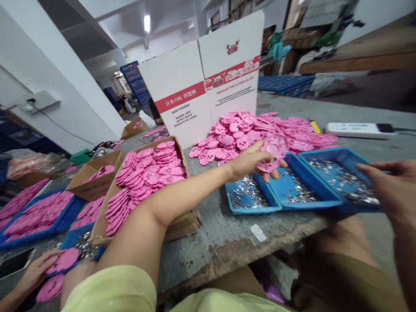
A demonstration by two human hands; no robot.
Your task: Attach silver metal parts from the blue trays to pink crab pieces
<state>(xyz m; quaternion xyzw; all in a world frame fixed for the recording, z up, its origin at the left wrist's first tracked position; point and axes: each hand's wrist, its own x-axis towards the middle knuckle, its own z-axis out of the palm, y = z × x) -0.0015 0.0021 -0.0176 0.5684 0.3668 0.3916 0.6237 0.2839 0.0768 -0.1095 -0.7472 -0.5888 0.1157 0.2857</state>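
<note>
"Grey table (214, 234), and such a big pink heap (234, 130)! Why does that white board (182, 86) stand up behind it?"

"Maybe so the pieces can't slide off the back."

"And where is the one pink piece (273, 151) that's off the heap?"

"Up in the left hand (248, 161). Thumb and fingers grip its edge, above the blue trays (255, 211). I think it's tipped so the person can see one side well."

"What about the right hand (394, 186)?"

"Its fingers bend by the far right tray. It's blurry, so I can't tell if it pinches anything."

"Why are the trays so near?"

"Likely so both hands can reach the shiny bits (247, 195)."

"And the brown box (188, 223)?"

"Pink pieces stack in rows there, maybe so more fit."
</note>
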